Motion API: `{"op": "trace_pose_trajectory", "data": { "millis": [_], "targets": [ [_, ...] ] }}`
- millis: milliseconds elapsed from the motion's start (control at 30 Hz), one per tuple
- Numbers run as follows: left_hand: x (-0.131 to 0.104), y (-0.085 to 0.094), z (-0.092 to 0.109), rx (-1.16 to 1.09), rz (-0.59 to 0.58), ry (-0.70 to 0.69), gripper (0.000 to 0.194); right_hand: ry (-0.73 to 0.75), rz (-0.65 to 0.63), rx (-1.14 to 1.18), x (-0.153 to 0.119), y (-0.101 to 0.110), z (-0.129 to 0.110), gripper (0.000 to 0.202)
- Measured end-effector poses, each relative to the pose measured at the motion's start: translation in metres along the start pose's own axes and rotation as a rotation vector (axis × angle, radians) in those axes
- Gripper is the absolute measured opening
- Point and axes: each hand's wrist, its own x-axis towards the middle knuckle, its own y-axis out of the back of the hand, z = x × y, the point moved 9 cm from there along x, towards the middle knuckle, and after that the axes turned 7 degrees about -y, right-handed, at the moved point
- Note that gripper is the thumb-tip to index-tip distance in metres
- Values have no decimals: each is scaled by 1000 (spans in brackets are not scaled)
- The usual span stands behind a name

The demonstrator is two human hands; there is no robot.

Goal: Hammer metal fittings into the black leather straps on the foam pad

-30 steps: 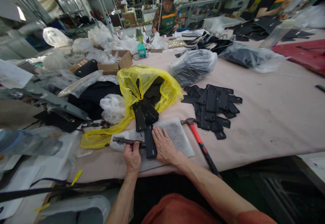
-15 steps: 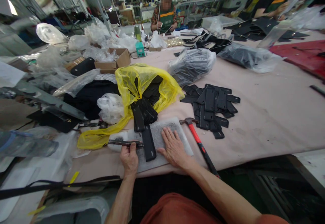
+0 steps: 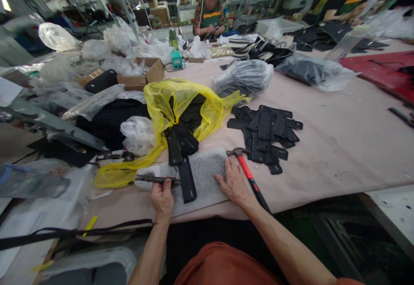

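Note:
My left hand grips a thin dark metal punch tool that lies flat and points left over a white block. Its tip end meets a black strap piece lying on a grey speckled pad. My right hand rests flat at the pad's right edge, fingers spread, right beside the red-handled hammer; it holds nothing.
A yellow plastic bag spills black strap pieces behind the pad. A heap of black strap pieces lies to the right of the hammer. Clear bags, cardboard boxes and dark fabric crowd the left. A person in a green apron works at the far end.
My right hand has slid right, off the black strap piece, across the pad to the hammer's side. My left hand keeps its grip on the punch tool.

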Motion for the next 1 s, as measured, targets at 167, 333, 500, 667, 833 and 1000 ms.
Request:
{"op": "trace_pose_trajectory", "data": {
  "millis": [167, 333, 500, 667, 833, 1000],
  "targets": [
    [1, 3, 12, 116, 15, -29, 31, 11, -15, 254, -1, -9, 12, 71],
    [5, 11, 12, 169, 24, -45, 32, 29, -94, 342, -4, -18, 13, 74],
    [9, 20, 10, 196, 36, -75, 32, 36, -148, 175, -7, -25, 7, 82],
    [8, 16, 10, 208, 4, -80, 32, -1, -110, 148, -7, -2, -11, 67],
    [5, 9, 15, 153, -54, -79, 33, 260, -103, 191, -24, 18, -97, 59],
    [6, 19, 13, 125, 16, -50, 35, 587, -293, 185, -41, -9, -169, 89]
  ]
}}
